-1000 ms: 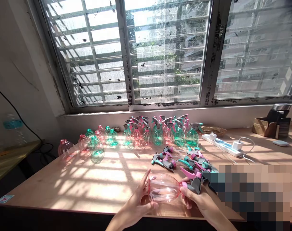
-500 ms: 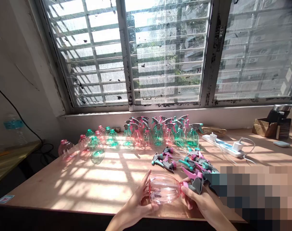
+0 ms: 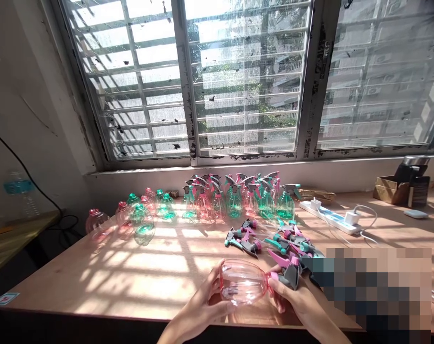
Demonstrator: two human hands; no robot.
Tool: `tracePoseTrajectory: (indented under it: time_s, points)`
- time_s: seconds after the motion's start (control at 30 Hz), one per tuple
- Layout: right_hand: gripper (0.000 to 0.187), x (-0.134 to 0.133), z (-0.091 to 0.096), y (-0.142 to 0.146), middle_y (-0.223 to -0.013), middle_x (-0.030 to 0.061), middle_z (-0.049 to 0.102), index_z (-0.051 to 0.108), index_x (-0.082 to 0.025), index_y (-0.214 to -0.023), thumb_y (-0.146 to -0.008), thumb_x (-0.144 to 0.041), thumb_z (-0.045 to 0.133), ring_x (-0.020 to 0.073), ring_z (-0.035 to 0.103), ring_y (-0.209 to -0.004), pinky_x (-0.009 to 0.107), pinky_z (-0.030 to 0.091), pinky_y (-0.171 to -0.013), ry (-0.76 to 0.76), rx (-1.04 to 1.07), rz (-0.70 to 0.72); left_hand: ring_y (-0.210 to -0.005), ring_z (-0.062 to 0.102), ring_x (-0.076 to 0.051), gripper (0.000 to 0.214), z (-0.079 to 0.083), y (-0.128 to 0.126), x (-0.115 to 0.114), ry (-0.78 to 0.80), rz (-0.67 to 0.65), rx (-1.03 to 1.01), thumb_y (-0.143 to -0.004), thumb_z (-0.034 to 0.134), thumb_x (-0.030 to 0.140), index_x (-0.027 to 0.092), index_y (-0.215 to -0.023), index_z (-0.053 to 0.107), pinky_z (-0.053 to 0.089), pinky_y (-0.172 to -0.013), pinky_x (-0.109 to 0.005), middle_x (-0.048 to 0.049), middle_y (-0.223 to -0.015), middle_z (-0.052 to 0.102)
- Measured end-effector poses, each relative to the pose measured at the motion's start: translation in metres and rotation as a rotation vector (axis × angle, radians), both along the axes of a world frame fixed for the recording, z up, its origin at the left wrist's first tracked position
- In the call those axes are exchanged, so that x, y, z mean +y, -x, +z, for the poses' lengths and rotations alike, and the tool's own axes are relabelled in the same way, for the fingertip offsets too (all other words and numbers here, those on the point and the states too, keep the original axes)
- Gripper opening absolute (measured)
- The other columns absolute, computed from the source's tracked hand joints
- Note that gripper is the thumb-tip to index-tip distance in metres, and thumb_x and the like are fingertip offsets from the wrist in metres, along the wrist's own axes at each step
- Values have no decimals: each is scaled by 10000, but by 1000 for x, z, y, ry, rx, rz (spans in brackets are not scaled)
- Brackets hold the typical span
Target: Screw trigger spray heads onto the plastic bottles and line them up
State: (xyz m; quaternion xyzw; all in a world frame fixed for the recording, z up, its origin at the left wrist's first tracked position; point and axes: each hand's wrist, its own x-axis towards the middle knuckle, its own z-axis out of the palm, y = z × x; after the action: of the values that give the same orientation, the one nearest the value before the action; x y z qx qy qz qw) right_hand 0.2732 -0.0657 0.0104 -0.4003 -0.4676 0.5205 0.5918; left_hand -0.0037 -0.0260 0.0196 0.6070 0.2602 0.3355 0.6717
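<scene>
Pink bottle [image 3: 243, 283], long axis crosswise, neck pointing right: we had our left hand [image 3: 203, 303] clasped round its base, our right hand [image 3: 294, 297] gripping the neck!

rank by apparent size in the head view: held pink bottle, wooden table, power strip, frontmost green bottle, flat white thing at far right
1. Wooden table
2. Held pink bottle, though nearness may enlarge it
3. Power strip and frontmost green bottle: too close to rank; the strip is longer but thinner
4. Flat white thing
</scene>
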Motion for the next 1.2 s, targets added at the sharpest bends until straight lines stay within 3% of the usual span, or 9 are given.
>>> tracePoseTrajectory:
  time_s: [0.13,0.23,0.4,0.47,0.6,0.7,0.83,1.07,1.2]
  points:
    - [408,1,-1,1,-567,-28,655,632,-199,-907,-787,-548,807,124,554,-430,240,452,-423,-4,9,-12,-1541,275,-371,868,2,0,0,-10,10,3,-823,850,321,364,-1555,384,284,-1241,-526,-78,-1661,369]
    - [422,1,-3,1,-554,-37,646,626,-205,-933,-782,-554,811,127,552,-433,244,450,-432,12,3,-17,-1527,306,-364,857,2,0,0,-9,17,7,-824,849,313,375,-1549,395,308,-1230,-507,-66,-1672,347]
    - [432,1,-4,0,-583,-30,666,607,-203,-967,-796,-546,805,139,571,-449,258,448,-448,20,5,-3,-1488,355,-366,988,1,-2,-1,-43,5,0,-828,840,287,448,-1588,231,474,-1084,-441,-24,-1726,189]
    - [430,1,-3,0,-582,-30,671,599,-202,-969,-801,-542,803,139,571,-443,259,442,-450,19,-6,7,-1473,372,-355,994,4,-3,-3,-65,11,-20,-850,817,295,477,-1589,176,503,-1031,-403,-17,-1720,204]
    - [423,0,-1,-1,-570,-16,682,622,-188,-960,-804,-537,803,145,579,-437,264,440,-454,12,-36,8,-1413,458,-349,1117,9,-4,-4,-34,-16,-25,-806,863,289,450,-1603,98,441,-1103,-481,-86,-1613,429]
    - [410,1,-3,-1,-552,-21,656,659,-175,-930,-799,-533,807,146,576,-441,268,441,-466,2,-60,23,-1450,407,-374,1080,9,-3,-2,-22,-1,-52,-731,918,366,396,-1594,268,322,-1199,-524,-98,-1616,423]
    - [402,2,-5,-2,-563,-20,645,673,-171,-908,-809,-543,790,145,569,-455,277,438,-489,-7,-74,34,-1472,391,-361,820,8,-3,0,-9,-10,-80,-810,860,332,346,-1523,457,312,-1217,-500,-105,-1611,438]
    - [457,1,-2,0,-575,-23,647,649,-204,-957,-780,-604,780,161,559,-444,288,433,-464,10,-80,-21,-1417,455,-363,1118,4,-3,0,-1,-17,-43,-778,890,281,431,-1606,154,478,-1034,-453,-120,-1608,420]
    - [438,0,-1,0,-579,-16,662,652,-204,-934,-777,-589,791,160,559,-458,287,443,-477,14,-71,2,-1442,422,-377,1063,5,-2,1,-10,4,-39,-767,898,323,417,-1595,238,400,-1121,-520,-118,-1644,375]
